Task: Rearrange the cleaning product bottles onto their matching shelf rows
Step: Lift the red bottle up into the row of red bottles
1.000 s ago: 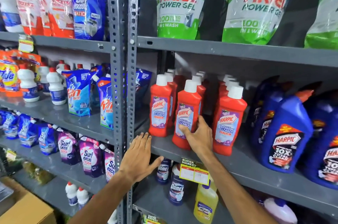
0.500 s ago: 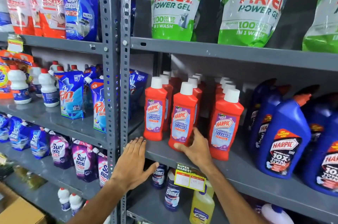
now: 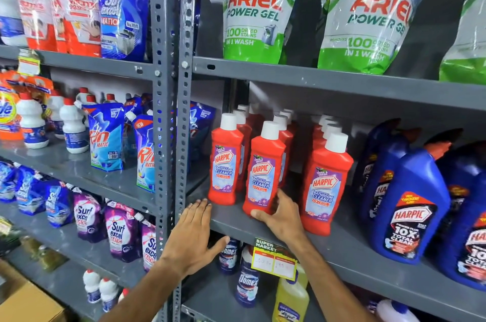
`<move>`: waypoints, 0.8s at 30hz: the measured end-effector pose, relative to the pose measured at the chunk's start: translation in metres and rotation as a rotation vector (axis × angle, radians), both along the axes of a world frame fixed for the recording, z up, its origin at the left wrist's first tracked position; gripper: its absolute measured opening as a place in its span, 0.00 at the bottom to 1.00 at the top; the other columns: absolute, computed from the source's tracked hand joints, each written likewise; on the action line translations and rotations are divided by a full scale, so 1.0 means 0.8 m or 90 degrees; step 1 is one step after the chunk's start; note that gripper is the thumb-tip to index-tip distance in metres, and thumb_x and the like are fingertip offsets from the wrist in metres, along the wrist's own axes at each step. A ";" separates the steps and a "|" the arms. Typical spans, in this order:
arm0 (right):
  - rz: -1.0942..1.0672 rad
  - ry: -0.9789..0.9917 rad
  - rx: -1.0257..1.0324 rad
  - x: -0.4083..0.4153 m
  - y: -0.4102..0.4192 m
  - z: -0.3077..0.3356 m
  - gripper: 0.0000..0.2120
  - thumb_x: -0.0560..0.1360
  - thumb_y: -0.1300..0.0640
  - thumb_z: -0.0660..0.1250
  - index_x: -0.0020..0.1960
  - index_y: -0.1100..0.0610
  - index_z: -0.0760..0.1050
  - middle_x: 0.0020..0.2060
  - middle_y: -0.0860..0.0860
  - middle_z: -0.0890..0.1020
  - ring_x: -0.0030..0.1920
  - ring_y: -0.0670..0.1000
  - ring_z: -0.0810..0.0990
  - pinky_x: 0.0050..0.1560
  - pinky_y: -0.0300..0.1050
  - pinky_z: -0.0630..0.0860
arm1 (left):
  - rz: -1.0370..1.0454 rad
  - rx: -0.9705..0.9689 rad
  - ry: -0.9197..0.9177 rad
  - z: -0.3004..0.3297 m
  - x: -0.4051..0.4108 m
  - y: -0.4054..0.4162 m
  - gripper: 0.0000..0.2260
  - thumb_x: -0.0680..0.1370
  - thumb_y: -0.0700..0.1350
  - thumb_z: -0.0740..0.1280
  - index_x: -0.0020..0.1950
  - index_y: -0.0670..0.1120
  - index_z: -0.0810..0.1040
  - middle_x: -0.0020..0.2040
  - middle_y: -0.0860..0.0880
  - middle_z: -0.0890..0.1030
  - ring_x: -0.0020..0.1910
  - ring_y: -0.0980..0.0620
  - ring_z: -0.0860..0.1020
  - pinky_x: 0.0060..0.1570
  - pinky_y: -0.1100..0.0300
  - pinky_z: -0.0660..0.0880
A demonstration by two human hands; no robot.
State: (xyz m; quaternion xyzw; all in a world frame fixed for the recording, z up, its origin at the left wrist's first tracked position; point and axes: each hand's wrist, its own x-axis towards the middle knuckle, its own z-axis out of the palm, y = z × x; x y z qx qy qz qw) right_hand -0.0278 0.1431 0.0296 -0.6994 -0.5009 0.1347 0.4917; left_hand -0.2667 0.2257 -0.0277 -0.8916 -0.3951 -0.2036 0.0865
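Red moulded plastic forms the body of the Harpic bathroom cleaner bottle (image 3: pixel 264 172) that we are handling; it stands on the grey shelf (image 3: pixel 349 248), at the front of the middle of three red rows, between its left neighbour bottle (image 3: pixel 226 164) and the right neighbour bottle (image 3: pixel 326 185).

Handling, as we judge it:
- Weight: probably full, therefore moderately heavy, with liquid that can shift.
- Stiffness: walls rigid enough for a firm squeeze; not fragile.
- Surface: glossy plastic and a smooth label, so likely slippery.
- Grip point: the lower body or the narrower waist under the white cap.

Our right hand (image 3: pixel 282 216) wraps the base of the bottle, thumb across the front bottom edge, the fingers (image 3: pixel 281 198) curled round its right side. Our left hand (image 3: pixel 194 235) lies flat on the shelf edge, its fingers held together and extended, gripping nothing.

Orientation: the long axis is vertical, cap up, and the label faces outward toward us. The bottle looks upright or very slightly tilted.
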 end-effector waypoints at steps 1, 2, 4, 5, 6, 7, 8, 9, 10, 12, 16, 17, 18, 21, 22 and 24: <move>-0.001 0.000 0.000 0.000 0.000 0.000 0.38 0.66 0.52 0.86 0.72 0.53 0.75 0.63 0.49 0.85 0.57 0.45 0.83 0.59 0.39 0.78 | 0.001 -0.003 0.002 0.000 0.000 0.000 0.48 0.78 0.76 0.44 0.84 0.40 0.50 0.85 0.40 0.54 0.84 0.45 0.51 0.80 0.53 0.38; -0.002 0.000 0.000 0.000 0.000 0.000 0.38 0.66 0.52 0.86 0.72 0.53 0.75 0.63 0.49 0.85 0.57 0.44 0.83 0.59 0.39 0.77 | 0.002 -0.009 0.004 0.001 0.000 -0.001 0.48 0.78 0.76 0.44 0.84 0.40 0.49 0.85 0.41 0.54 0.84 0.45 0.51 0.80 0.53 0.38; -0.002 -0.001 0.000 0.000 0.000 -0.001 0.38 0.66 0.52 0.86 0.72 0.53 0.74 0.64 0.49 0.85 0.57 0.44 0.83 0.59 0.39 0.77 | 0.003 -0.018 0.004 0.002 0.000 -0.001 0.48 0.78 0.76 0.43 0.85 0.41 0.48 0.85 0.41 0.53 0.84 0.45 0.50 0.80 0.53 0.38; -0.002 -0.002 0.000 0.000 0.000 -0.001 0.38 0.67 0.52 0.86 0.72 0.54 0.74 0.64 0.49 0.85 0.58 0.45 0.83 0.60 0.39 0.78 | 0.002 -0.021 0.003 0.002 0.000 -0.001 0.48 0.78 0.76 0.43 0.85 0.41 0.48 0.85 0.41 0.52 0.84 0.45 0.49 0.80 0.53 0.38; -0.002 -0.001 0.001 0.000 0.000 -0.001 0.38 0.67 0.52 0.86 0.73 0.54 0.74 0.64 0.49 0.85 0.59 0.46 0.83 0.61 0.40 0.78 | 0.001 -0.022 0.003 0.003 0.000 -0.002 0.48 0.78 0.76 0.43 0.85 0.41 0.47 0.85 0.41 0.52 0.84 0.46 0.49 0.80 0.53 0.38; -0.001 0.000 0.001 0.000 0.000 -0.001 0.39 0.67 0.52 0.86 0.73 0.55 0.74 0.64 0.50 0.85 0.60 0.47 0.84 0.62 0.42 0.79 | 0.000 -0.023 0.001 0.003 0.000 -0.002 0.47 0.78 0.76 0.44 0.85 0.41 0.48 0.85 0.41 0.53 0.84 0.45 0.49 0.80 0.53 0.38; -0.001 0.001 0.001 0.000 0.000 -0.001 0.39 0.67 0.52 0.86 0.73 0.55 0.74 0.65 0.50 0.84 0.60 0.47 0.84 0.63 0.43 0.79 | -0.002 -0.023 -0.002 0.003 0.000 -0.002 0.48 0.78 0.75 0.44 0.84 0.41 0.48 0.85 0.41 0.53 0.84 0.45 0.50 0.80 0.53 0.38; 0.000 0.002 -0.001 0.000 -0.001 -0.002 0.39 0.67 0.52 0.86 0.74 0.55 0.74 0.65 0.50 0.84 0.61 0.48 0.84 0.63 0.44 0.80 | -0.004 -0.022 -0.006 0.003 -0.001 -0.002 0.48 0.78 0.75 0.44 0.84 0.40 0.49 0.85 0.41 0.54 0.84 0.45 0.51 0.80 0.53 0.39; 0.000 0.001 -0.003 0.000 -0.001 -0.002 0.39 0.67 0.51 0.86 0.74 0.54 0.73 0.65 0.50 0.84 0.61 0.47 0.83 0.63 0.44 0.79 | -0.005 -0.022 -0.010 0.002 -0.001 -0.001 0.48 0.78 0.76 0.45 0.84 0.40 0.49 0.85 0.40 0.54 0.84 0.45 0.51 0.80 0.53 0.39; 0.002 0.001 -0.004 0.000 -0.001 -0.002 0.39 0.67 0.51 0.85 0.73 0.53 0.73 0.65 0.49 0.84 0.59 0.46 0.83 0.62 0.42 0.78 | -0.009 -0.023 -0.016 0.002 -0.001 -0.001 0.48 0.78 0.76 0.45 0.84 0.40 0.50 0.85 0.40 0.55 0.84 0.44 0.52 0.80 0.53 0.40; 0.007 0.005 -0.004 0.002 -0.001 -0.003 0.37 0.67 0.51 0.86 0.72 0.52 0.74 0.64 0.49 0.85 0.59 0.45 0.83 0.61 0.42 0.79 | -0.011 -0.018 -0.017 0.001 0.000 0.000 0.48 0.78 0.75 0.45 0.84 0.40 0.51 0.85 0.41 0.56 0.84 0.45 0.52 0.80 0.53 0.39; 0.007 0.004 -0.007 0.003 0.000 -0.004 0.37 0.67 0.51 0.85 0.72 0.52 0.74 0.64 0.49 0.85 0.58 0.45 0.83 0.61 0.42 0.79 | -0.011 -0.019 -0.014 0.001 0.000 0.000 0.48 0.78 0.76 0.44 0.84 0.40 0.51 0.85 0.41 0.55 0.84 0.45 0.52 0.80 0.53 0.39; 0.006 0.003 -0.009 0.003 0.000 -0.005 0.38 0.67 0.50 0.85 0.72 0.52 0.73 0.65 0.49 0.84 0.58 0.44 0.82 0.61 0.42 0.79 | -0.011 -0.020 -0.012 0.000 0.000 0.001 0.48 0.78 0.76 0.44 0.84 0.40 0.50 0.85 0.41 0.55 0.84 0.45 0.52 0.80 0.53 0.38; -0.007 0.004 -0.006 0.001 -0.003 -0.003 0.41 0.66 0.49 0.86 0.73 0.52 0.71 0.65 0.49 0.84 0.56 0.42 0.81 0.64 0.45 0.80 | -0.007 -0.027 -0.005 0.003 -0.001 0.002 0.48 0.78 0.75 0.43 0.84 0.40 0.49 0.85 0.41 0.54 0.84 0.45 0.50 0.80 0.53 0.37; -0.017 0.005 0.001 -0.001 -0.007 -0.001 0.42 0.66 0.49 0.86 0.74 0.53 0.70 0.65 0.49 0.84 0.56 0.42 0.82 0.64 0.45 0.80 | -0.007 -0.029 -0.002 0.005 -0.001 0.002 0.48 0.78 0.75 0.43 0.84 0.40 0.48 0.85 0.40 0.52 0.84 0.45 0.49 0.80 0.53 0.37; -0.032 -0.002 0.040 -0.006 -0.019 0.000 0.44 0.66 0.50 0.86 0.75 0.53 0.68 0.66 0.50 0.83 0.60 0.45 0.83 0.66 0.47 0.80 | -0.016 -0.032 -0.010 0.005 -0.003 -0.003 0.46 0.79 0.74 0.44 0.84 0.40 0.47 0.85 0.41 0.48 0.85 0.45 0.46 0.79 0.53 0.36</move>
